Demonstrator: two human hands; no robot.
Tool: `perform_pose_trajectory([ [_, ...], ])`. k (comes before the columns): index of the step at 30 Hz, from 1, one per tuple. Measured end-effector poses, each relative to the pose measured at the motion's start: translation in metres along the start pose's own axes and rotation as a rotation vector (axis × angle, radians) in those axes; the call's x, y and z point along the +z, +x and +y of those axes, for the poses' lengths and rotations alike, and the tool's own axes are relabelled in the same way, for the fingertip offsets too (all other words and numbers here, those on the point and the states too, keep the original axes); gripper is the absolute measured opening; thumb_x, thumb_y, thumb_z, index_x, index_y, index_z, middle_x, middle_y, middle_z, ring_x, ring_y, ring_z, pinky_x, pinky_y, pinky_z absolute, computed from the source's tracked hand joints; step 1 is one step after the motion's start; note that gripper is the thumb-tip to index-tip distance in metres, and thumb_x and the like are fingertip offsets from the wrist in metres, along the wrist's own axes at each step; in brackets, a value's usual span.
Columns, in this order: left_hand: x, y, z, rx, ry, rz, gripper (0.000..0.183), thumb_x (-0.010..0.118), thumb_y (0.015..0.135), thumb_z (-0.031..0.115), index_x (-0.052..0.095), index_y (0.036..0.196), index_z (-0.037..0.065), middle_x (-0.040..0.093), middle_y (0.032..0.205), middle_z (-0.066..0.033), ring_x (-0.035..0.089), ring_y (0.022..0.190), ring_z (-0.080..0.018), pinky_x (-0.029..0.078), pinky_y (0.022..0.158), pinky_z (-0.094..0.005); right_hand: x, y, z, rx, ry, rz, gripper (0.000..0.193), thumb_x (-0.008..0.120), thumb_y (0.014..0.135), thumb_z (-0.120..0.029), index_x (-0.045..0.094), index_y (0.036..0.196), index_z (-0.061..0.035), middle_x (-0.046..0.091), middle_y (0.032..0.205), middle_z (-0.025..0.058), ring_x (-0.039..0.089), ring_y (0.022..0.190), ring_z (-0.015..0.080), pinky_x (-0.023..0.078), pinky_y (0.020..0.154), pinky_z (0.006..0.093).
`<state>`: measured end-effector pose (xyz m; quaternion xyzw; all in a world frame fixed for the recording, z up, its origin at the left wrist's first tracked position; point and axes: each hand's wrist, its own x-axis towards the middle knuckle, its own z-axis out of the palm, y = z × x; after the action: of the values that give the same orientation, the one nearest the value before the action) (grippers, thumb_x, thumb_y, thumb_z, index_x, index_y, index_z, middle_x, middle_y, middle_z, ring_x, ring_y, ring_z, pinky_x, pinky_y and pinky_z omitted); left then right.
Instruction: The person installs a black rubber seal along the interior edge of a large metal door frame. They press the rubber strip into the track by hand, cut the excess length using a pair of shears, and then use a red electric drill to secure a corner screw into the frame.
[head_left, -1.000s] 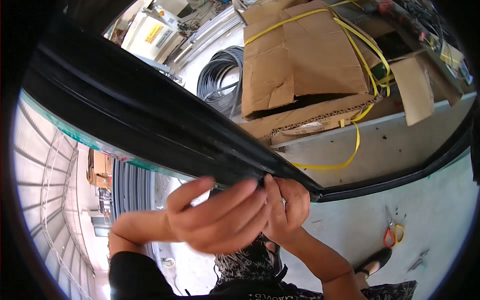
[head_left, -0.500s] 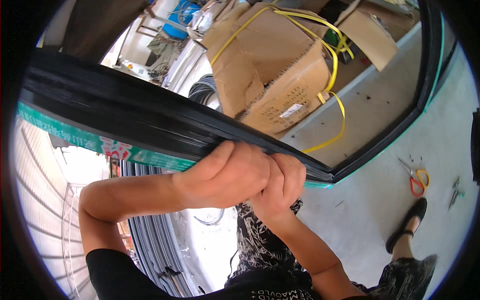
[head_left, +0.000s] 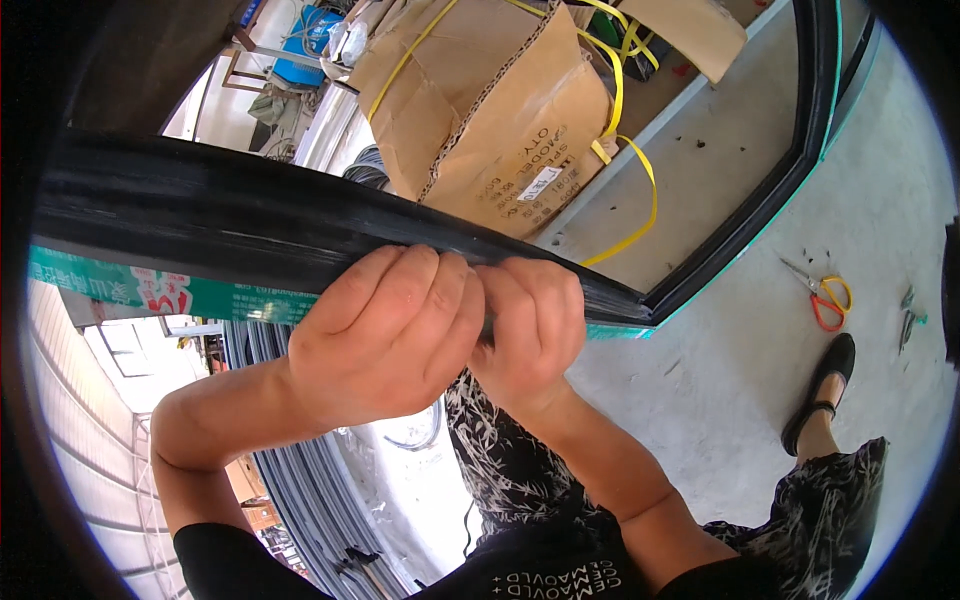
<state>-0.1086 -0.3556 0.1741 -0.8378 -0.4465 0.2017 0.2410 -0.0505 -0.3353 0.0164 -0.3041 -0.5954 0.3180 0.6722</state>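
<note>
A long black frame rail (head_left: 220, 215) with a green-printed protective strip (head_left: 150, 292) along its lower edge runs across the view. It meets a second black rail (head_left: 815, 90) at a corner on the right. My left hand (head_left: 385, 335) is curled over the rail's near edge, knuckles up. My right hand (head_left: 530, 325) sits right beside it, touching it, fingers clamped on the same edge. What lies under the fingertips is hidden.
A torn cardboard box (head_left: 500, 110) bound with yellow straps lies beyond the rail. Orange-handled scissors (head_left: 825, 295) lie on the concrete floor (head_left: 720, 400) at the right. A foot in a black shoe (head_left: 820, 395) stands near them. Dark coiled strips (head_left: 365, 170) lie behind the box.
My left hand's fingers, spread a second ago, have curled shut on the rail beside my right hand. The view has swung, bringing the box and the scissors closer.
</note>
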Motion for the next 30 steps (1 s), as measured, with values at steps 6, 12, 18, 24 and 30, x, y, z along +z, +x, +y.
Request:
perform_pose_trajectory([
  [6,0.001,0.003,-0.002,0.02,-0.008,0.02,0.021,0.062,0.071,0.011,0.066,0.089,0.001,0.064,0.093,-0.0116,0.062,0.088,-0.0234,0.05,0.082,-0.034,-0.001,0.004,0.005,-0.066,0.028,-0.014,0.041,0.064,0.054,-0.008,0.062,0.094,-0.0006,0.057,0.092,0.0123,0.056,0.079,0.0297,0.048,0.066,0.0377],
  [12,0.0,0.0,-0.002,-0.002,0.0,-0.003,0.026,0.062,0.066,0.013,0.066,0.09,0.002,0.064,0.095,-0.0103,0.061,0.092,-0.0231,0.05,0.082,-0.0335,0.002,0.004,0.005,-0.052,0.071,0.009,0.042,0.067,0.054,-0.008,0.062,0.095,-0.0022,0.057,0.093,0.0115,0.056,0.079,0.0295,0.047,0.067,0.0383],
  [18,-0.021,-0.004,-0.005,-0.075,-0.026,-0.069,0.029,0.061,0.065,0.015,0.065,0.091,0.005,0.062,0.098,-0.0077,0.059,0.096,-0.0216,0.049,0.083,-0.0327,-0.004,0.008,-0.013,0.012,0.159,-0.046,0.048,0.073,0.053,-0.004,0.06,0.099,-0.0016,0.056,0.097,0.0133,0.055,0.088,0.0318,0.046,0.075,0.0418],
  [24,-0.026,0.0,-0.021,-0.048,0.009,-0.016,0.031,0.062,0.063,0.014,0.065,0.092,0.003,0.062,0.095,-0.0088,0.059,0.093,-0.0223,0.05,0.081,-0.0355,0.006,0.02,-0.022,0.009,0.128,-0.021,0.048,0.073,0.055,-0.005,0.058,0.101,0.0002,0.055,0.098,0.015,0.055,0.085,0.0325,0.046,0.073,0.0414],
  [30,-0.028,0.003,-0.026,-0.038,-0.064,-0.134,0.029,0.062,0.062,0.015,0.064,0.088,0.004,0.062,0.091,-0.0085,0.06,0.088,-0.0235,0.051,0.079,-0.0352,0.011,0.021,-0.023,-0.002,0.072,0.015,0.046,0.071,0.055,-0.004,0.058,0.098,0.0018,0.055,0.094,0.0154,0.055,0.081,0.0324,0.046,0.071,0.0407],
])
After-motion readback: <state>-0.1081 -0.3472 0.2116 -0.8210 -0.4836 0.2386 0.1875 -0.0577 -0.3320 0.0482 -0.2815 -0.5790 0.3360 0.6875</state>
